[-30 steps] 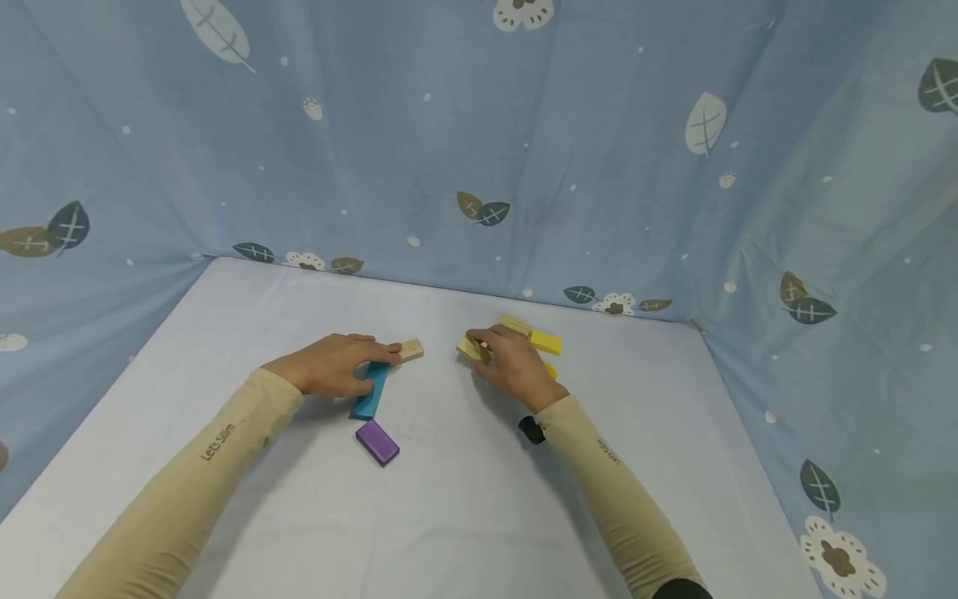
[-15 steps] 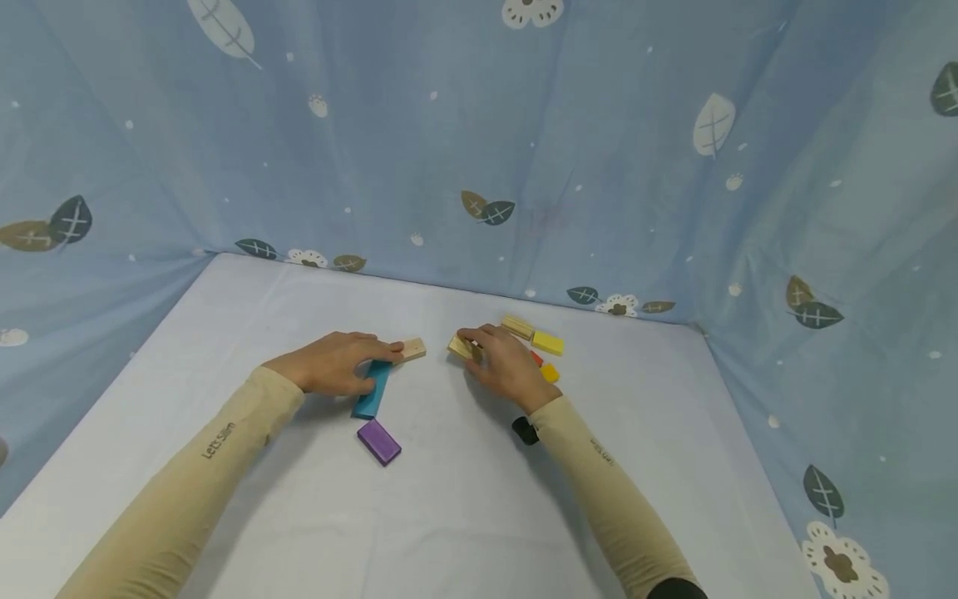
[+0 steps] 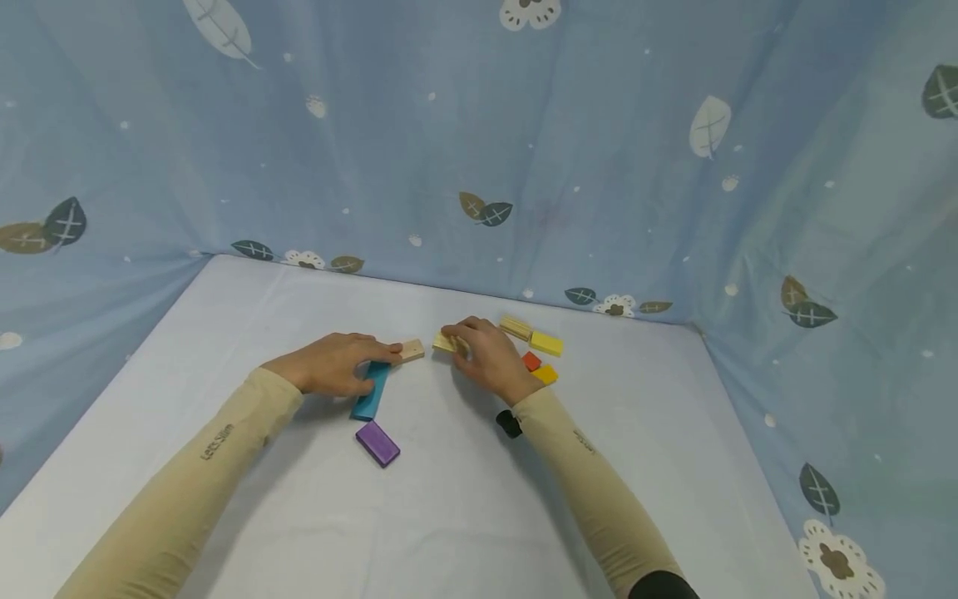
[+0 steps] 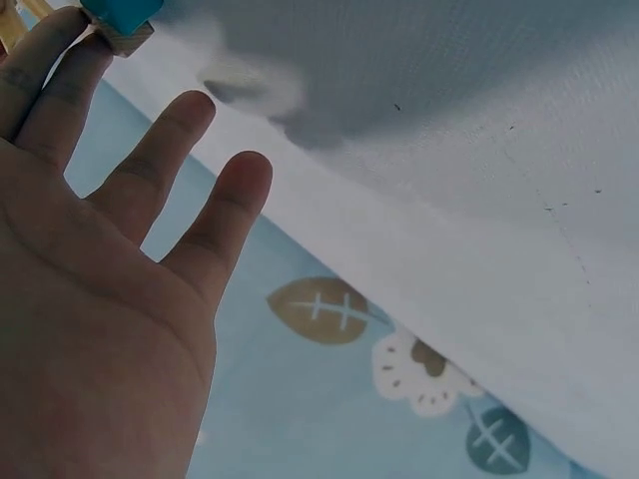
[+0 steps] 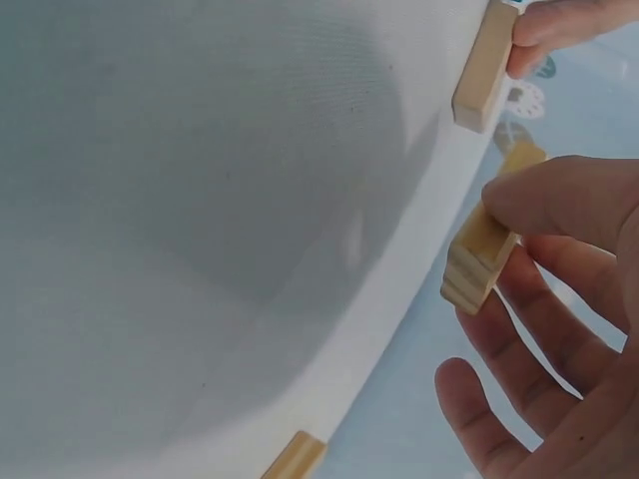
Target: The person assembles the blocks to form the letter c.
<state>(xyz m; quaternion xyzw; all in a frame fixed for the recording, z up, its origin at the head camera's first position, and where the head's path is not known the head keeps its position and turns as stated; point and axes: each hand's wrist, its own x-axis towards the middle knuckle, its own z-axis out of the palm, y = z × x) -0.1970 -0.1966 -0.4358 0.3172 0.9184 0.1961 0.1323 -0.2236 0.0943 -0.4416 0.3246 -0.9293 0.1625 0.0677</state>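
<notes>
My left hand [image 3: 333, 364] rests over a blue block [image 3: 371, 391], its thumb beside the long edge. Its forefingers touch a plain wooden block [image 3: 412, 350] at the blue block's far end. In the left wrist view the outer two fingers [image 4: 240, 190] are extended, apart from the blocks. My right hand [image 3: 490, 358] pinches a second plain wooden block [image 5: 489, 230] between thumb and fingers. That block is tilted and just right of the first wooden one, with a small gap between them. A purple block [image 3: 377, 443] lies near the blue block's close end.
Right of the right hand lie a grooved wooden block [image 3: 516, 326], a yellow block [image 3: 546, 344], a red block [image 3: 531, 361] and an orange-yellow one [image 3: 545, 375]. A blue leaf-print curtain [image 3: 419, 150] rises along the white table's [image 3: 299, 299] back and sides.
My right hand has moved left with its wooden block, closer to the other wooden block, uncovering the red and orange-yellow blocks. My left hand and the blocks by it have kept their place.
</notes>
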